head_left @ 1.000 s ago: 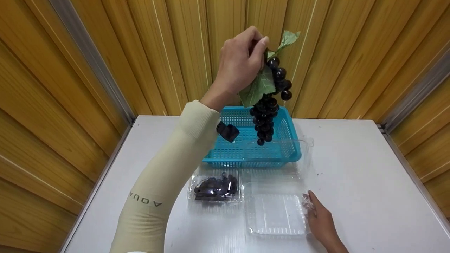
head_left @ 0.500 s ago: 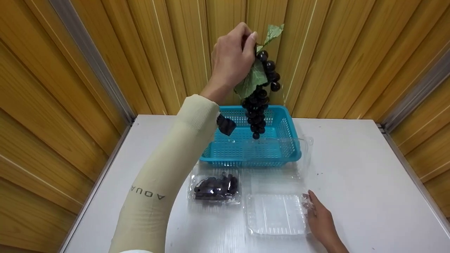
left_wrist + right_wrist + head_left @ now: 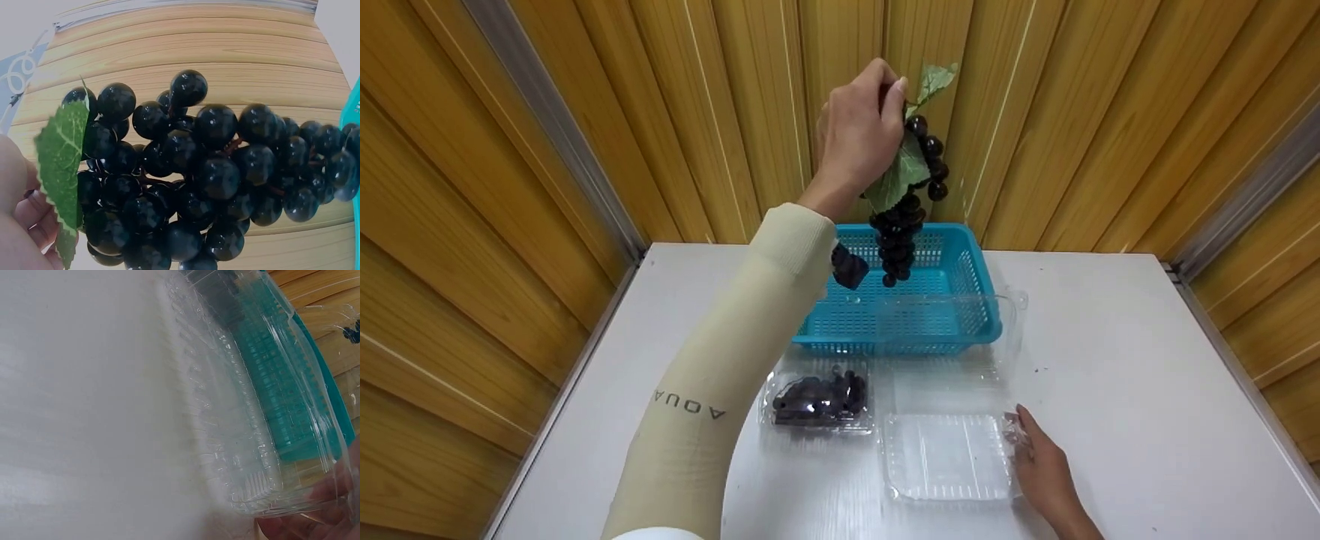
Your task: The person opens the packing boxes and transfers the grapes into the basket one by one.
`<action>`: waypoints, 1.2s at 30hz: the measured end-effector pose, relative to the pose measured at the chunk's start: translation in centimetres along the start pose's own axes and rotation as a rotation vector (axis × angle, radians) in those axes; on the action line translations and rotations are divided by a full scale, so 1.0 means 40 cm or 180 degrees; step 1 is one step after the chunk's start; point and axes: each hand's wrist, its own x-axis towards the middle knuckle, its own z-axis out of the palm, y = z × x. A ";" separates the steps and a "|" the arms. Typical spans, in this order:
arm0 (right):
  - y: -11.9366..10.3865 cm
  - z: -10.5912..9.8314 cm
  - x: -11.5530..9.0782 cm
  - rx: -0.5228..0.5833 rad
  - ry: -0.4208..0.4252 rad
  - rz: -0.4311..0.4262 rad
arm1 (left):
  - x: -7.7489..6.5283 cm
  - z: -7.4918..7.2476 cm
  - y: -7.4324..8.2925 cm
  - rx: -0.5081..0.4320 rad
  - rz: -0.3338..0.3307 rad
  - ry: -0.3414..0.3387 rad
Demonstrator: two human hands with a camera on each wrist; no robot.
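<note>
Raised over the basket in the head view, my left hand (image 3: 856, 139) pinches a bunch of dark grapes (image 3: 896, 238) by its stem end. The bunch hangs down, with green leaves (image 3: 901, 180) at its top. Close up in the left wrist view, the round grapes (image 3: 219, 174) fill the middle, and a leaf (image 3: 62, 160) partly hides the fingers. Low on the right, my right hand (image 3: 1046, 472) holds the right side of an open clear plastic clamshell box (image 3: 949, 457). In the right wrist view its fingers (image 3: 318, 526) curl at the box's corner.
A turquoise plastic basket (image 3: 990, 300) stands at the back of the white table (image 3: 1110, 375), with the clamshell's raised lid (image 3: 1012, 330) overlapping its front. Left of the open box sits another clear box (image 3: 817, 427) containing dark grapes. Wood-patterned panels (image 3: 1065, 135) enclose the back and sides.
My left hand has shifted left with the grape bunch, rising slightly and then dropping a little. The right hand and the clamshell box have stayed in place.
</note>
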 end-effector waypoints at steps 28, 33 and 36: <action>0.000 -0.002 -0.014 -0.0016 0.0068 -0.0013 | -0.099 0.168 -0.047 0.0736 0.0511 -0.0943; 0.000 -0.001 -0.014 0.0009 0.0041 -0.0049 | -0.120 0.196 -0.051 0.0857 0.0637 -0.1039; 0.000 -0.001 -0.014 0.0031 0.0037 -0.0082 | -0.130 0.209 -0.053 0.0883 0.0706 -0.1093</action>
